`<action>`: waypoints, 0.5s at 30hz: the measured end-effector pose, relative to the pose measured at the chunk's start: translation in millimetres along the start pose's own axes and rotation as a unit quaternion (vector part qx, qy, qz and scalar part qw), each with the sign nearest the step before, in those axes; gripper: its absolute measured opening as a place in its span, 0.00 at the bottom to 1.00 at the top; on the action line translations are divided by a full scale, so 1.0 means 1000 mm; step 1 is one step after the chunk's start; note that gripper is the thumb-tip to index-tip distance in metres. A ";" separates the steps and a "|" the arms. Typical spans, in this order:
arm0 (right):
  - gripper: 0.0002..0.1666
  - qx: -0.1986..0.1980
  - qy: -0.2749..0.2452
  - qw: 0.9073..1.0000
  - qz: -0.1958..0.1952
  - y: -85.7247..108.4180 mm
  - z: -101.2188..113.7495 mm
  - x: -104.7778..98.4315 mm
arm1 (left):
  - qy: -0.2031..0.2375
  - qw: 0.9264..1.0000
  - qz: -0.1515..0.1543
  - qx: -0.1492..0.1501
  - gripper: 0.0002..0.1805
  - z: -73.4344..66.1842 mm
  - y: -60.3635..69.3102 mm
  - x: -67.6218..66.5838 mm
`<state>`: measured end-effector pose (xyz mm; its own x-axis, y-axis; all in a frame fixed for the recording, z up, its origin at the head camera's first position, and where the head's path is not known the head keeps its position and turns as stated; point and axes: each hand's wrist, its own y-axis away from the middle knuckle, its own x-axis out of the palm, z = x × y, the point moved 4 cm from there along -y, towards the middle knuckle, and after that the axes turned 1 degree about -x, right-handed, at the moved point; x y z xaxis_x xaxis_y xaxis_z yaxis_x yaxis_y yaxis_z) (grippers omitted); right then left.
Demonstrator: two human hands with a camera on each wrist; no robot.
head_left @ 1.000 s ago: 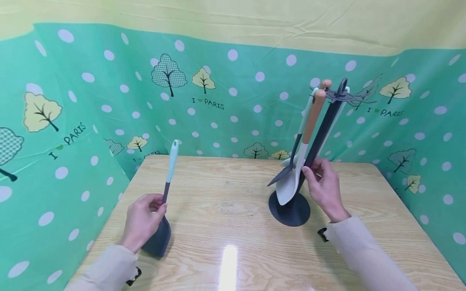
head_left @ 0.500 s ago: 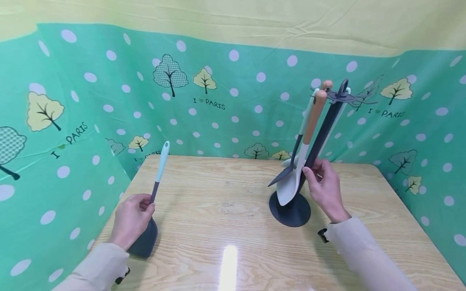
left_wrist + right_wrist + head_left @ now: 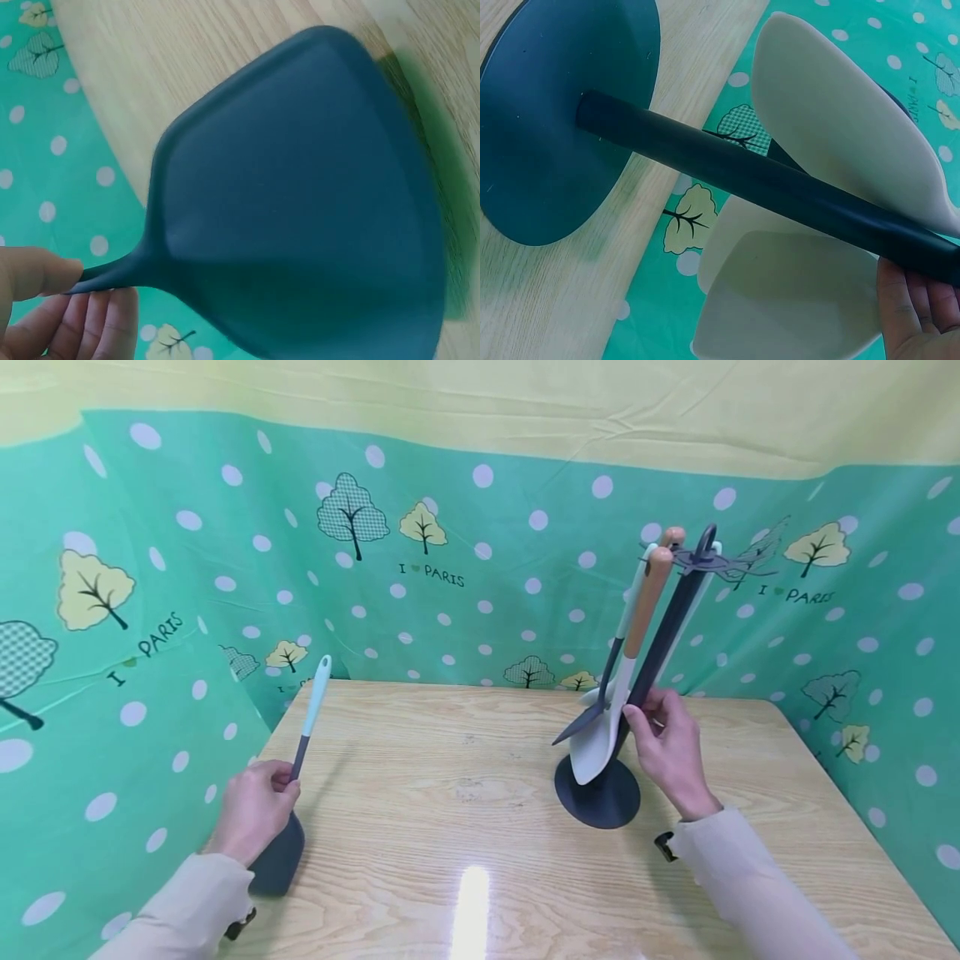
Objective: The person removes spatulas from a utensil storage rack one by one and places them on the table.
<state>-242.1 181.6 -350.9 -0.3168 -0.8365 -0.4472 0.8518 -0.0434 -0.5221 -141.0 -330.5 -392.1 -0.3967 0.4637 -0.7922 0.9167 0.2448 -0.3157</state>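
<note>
At the left of the table, my left hand [image 3: 255, 806] pinches the dark shaft of a spatula with a mint handle [image 3: 317, 697]; its broad dark blade [image 3: 300, 187] points down. My right hand [image 3: 670, 747] grips the black pole [image 3: 675, 618] of a utensil stand, whose round base [image 3: 597, 797] sits on the table. On the stand hang a white utensil with a wooden-coloured handle [image 3: 647, 602], a dark-headed one [image 3: 585, 722] and others. In the right wrist view, pale heads [image 3: 840, 112] flank the pole, and the fingers lie against it near the right edge.
The wooden table [image 3: 420, 760] stretches between the hands, with a bright reflection near its front. A green and yellow printed cloth [image 3: 450, 543] hangs behind the table and along both sides.
My left hand has moved left with the spatula, which keeps its blade down. My right hand and the stand have stayed in place.
</note>
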 end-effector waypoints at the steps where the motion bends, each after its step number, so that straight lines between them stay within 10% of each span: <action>1: 0.14 0.000 -0.001 1.000 0.000 0.000 0.000 0.000 | -0.001 1.000 0.004 -0.002 0.09 0.002 -0.001 0.000; 15: 0.15 0.001 -0.006 1.000 0.001 0.000 0.001 0.000 | -0.040 0.998 0.043 -0.030 0.12 0.025 -0.011 -0.001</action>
<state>-241.9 181.1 -350.3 -0.3111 -0.8427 -0.4394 0.8531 -0.0439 -0.5199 -149.6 -355.1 -401.2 -0.3093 0.4165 -0.8549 0.9419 0.2578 -0.2152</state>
